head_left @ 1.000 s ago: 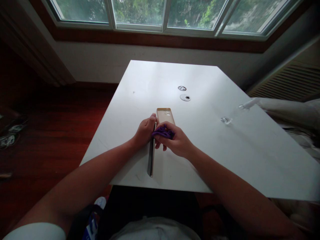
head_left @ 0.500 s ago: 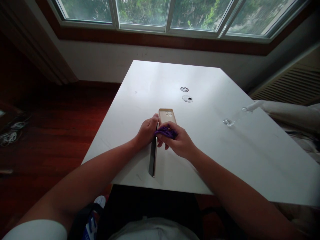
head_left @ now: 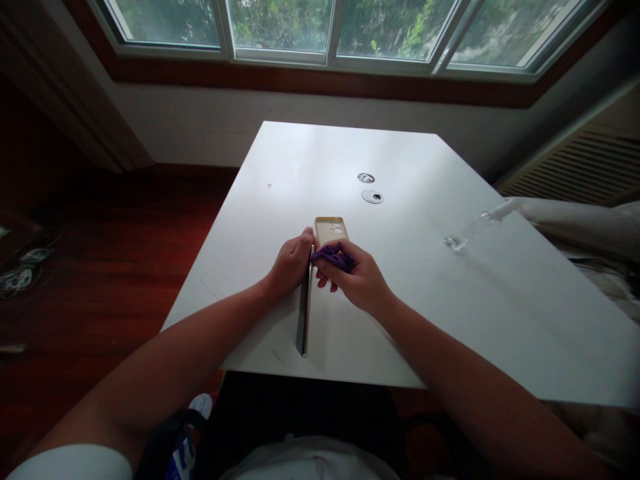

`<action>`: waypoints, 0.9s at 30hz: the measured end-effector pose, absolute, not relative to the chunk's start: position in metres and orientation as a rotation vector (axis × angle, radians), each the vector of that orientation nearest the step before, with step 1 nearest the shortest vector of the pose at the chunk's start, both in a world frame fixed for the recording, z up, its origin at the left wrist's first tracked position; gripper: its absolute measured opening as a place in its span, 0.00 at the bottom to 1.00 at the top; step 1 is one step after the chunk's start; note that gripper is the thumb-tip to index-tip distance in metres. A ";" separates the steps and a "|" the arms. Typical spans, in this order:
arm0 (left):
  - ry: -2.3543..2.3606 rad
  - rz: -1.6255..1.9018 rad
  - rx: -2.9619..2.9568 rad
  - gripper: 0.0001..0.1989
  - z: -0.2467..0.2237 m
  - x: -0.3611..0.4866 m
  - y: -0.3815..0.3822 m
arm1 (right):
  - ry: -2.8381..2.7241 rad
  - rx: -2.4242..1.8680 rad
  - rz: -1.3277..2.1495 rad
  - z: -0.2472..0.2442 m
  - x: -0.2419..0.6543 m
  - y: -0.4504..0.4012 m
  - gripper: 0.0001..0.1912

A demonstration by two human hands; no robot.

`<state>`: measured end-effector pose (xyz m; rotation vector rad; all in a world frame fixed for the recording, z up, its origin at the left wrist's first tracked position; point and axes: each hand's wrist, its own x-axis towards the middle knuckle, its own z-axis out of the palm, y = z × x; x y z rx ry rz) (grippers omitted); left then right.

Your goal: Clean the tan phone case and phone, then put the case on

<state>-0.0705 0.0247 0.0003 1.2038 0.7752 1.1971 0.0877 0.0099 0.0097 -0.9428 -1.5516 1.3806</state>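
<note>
In hands (head_left: 364, 277): phone (head_left: 305, 313); purple cloth (head_left: 334, 256)

Daylight comes from the window (head_left: 280, 30), well beyond the left hand (head_left: 291, 262) and the right hand (head_left: 361, 277), and spreads a pale sheen over the tabletop (head_left: 320, 153) past them. Soft, faint shadow lies nearer than the right hand. Out left of the left hand, the floor (head_left: 160, 233) sinks into reddish dimness. Corners darken, the wide lens stretches the outer edges, and fine detail around both hands looks soft.
</note>
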 end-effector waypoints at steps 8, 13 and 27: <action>0.873 1.206 1.192 0.31 0.005 -0.071 0.022 | -1.659 -0.811 1.421 0.016 0.091 0.004 0.14; 0.958 1.271 1.278 0.31 0.005 -0.072 0.023 | -1.718 -0.757 1.445 0.016 0.092 0.003 0.14; 1.004 1.239 1.279 0.30 0.001 -0.068 0.024 | -1.583 -1.006 1.123 0.011 0.091 0.010 0.14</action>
